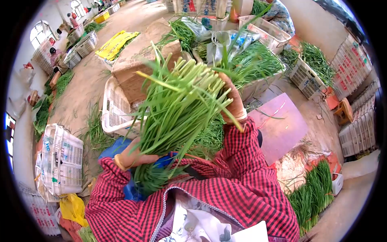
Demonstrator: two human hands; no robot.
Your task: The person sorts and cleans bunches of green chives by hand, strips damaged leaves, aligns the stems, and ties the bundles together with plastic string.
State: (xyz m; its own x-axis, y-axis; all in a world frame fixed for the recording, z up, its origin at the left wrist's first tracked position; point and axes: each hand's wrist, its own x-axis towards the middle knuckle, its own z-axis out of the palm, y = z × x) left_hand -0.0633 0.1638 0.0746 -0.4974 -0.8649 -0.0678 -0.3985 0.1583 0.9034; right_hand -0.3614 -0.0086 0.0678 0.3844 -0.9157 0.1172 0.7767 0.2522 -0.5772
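Note:
A thick bunch of garlic chives (173,109) is held up in front of my chest, its pale stem ends at the top and its dark leaf tips hanging toward my lap. My left hand (132,155) is closed around the lower, leafy part, thumb across the leaves. At the upper right side, my right hand (233,99) wraps the stem end; its fingers are partly hidden behind the stalks. A few loose blades stick out sideways from the bunch. More cut chives (209,139) lie just below and behind it.
A white plastic crate (115,107) with brown cardboard stands ahead to the left. Crates of greens (258,60) are ahead to the right, near a pink board (278,125). Bundled chives (310,197) lie at my right, stacked crates (62,161) at my left. Other people sit farther off.

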